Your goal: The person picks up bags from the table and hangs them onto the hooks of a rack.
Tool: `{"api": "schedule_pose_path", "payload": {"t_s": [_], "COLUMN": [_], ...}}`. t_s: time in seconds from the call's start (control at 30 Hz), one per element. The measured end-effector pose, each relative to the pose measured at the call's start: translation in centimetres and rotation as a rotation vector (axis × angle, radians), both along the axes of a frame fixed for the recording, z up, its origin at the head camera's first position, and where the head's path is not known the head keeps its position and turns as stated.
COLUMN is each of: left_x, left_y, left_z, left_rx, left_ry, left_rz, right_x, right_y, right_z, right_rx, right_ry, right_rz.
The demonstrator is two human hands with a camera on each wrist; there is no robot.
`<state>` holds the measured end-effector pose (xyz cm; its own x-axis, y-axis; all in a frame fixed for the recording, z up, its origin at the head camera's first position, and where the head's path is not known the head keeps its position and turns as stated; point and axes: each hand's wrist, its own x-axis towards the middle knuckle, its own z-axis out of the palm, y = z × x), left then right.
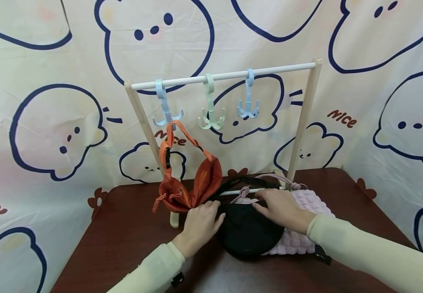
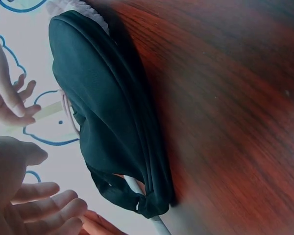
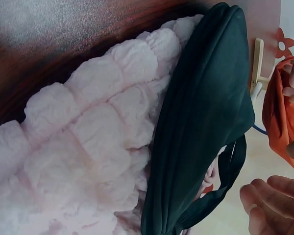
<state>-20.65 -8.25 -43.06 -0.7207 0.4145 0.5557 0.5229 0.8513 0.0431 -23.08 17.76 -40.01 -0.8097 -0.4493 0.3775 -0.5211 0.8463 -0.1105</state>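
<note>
A black shoulder bag [image 1: 249, 230] stands on the table, leaning against a pink puffy quilted bag [image 1: 297, 244]. My left hand [image 1: 202, 221] hovers by the black bag's upper left corner, fingers loosely bent with nothing in them, as the left wrist view shows. On the other side my right hand [image 1: 282, 207] is over its upper right edge, its fingers [image 3: 269, 196] relaxed and apart from the fabric. The black strap [image 3: 225, 181] loops up behind the bag. An orange bag [image 1: 193, 183] hangs by its strap from the left blue hook [image 1: 165, 106], close behind my left hand.
A rack with a white bar [image 1: 229, 75] and wooden posts [image 1: 304, 122] stands at the back of the brown table [image 1: 123, 244]. A green hook [image 1: 210, 106] and another blue hook [image 1: 248, 95] hang from the bar. A patterned cloth [image 1: 50, 162] surrounds the table.
</note>
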Motion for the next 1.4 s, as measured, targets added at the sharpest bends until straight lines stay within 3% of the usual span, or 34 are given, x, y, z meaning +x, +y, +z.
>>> {"api": "schedule_pose_path", "payload": {"t_s": [0.5, 0.7, 1.1, 1.4], "left_x": [-1.0, -1.5, -2.0, -2.1], "left_y": [0.7, 0.8, 0.9, 1.0], "left_z": [-0.7, -0.4, 0.1, 0.1], "left_rx": [-0.011, -0.016, -0.001, -0.015], "left_ry": [-0.020, -0.030, -0.115, -0.106], "left_rz": [0.042, 0.064, 0.077, 0.093], "right_x": [-0.5, -0.8, -1.3, -1.5], "right_y": [1.2, 1.4, 1.4, 1.6], "right_z": [-0.2, -0.3, -0.2, -0.4], "right_rx": [0.024, 0.024, 0.020, -0.002], "right_ry": [-0.024, -0.022, -0.045, -0.083], "right_rz": [-0.050, -0.053, -0.065, -0.082]}}
